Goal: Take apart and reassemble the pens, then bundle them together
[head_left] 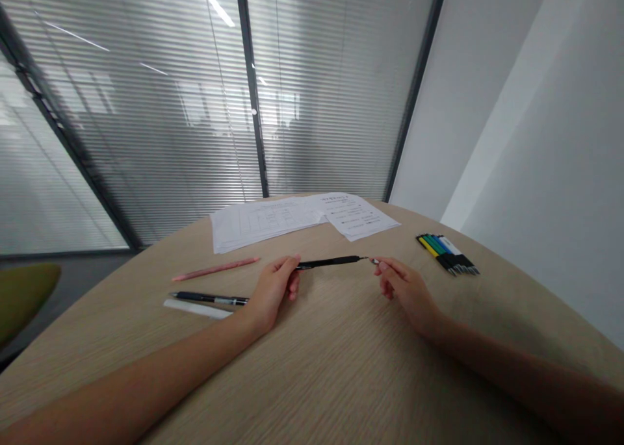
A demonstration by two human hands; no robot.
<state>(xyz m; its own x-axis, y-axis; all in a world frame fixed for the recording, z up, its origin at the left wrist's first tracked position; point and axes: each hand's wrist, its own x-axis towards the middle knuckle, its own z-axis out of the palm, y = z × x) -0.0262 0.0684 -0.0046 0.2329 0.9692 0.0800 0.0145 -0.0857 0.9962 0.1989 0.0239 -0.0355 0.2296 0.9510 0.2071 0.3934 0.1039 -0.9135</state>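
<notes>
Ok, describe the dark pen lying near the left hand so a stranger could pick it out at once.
On the light wood-grain table, find the left hand and right hand, holding a black pen between them. Just left of the left hand lies a dark pen with a paler section towards one end. It sits between a pink pencil above and a white strip just below.

A slim black pen [331, 261] stretched crosswise between the hands, its dark barrel held at one end by the left hand [268, 292], its narrow metal tip pinched in the right hand [404, 295].
</notes>
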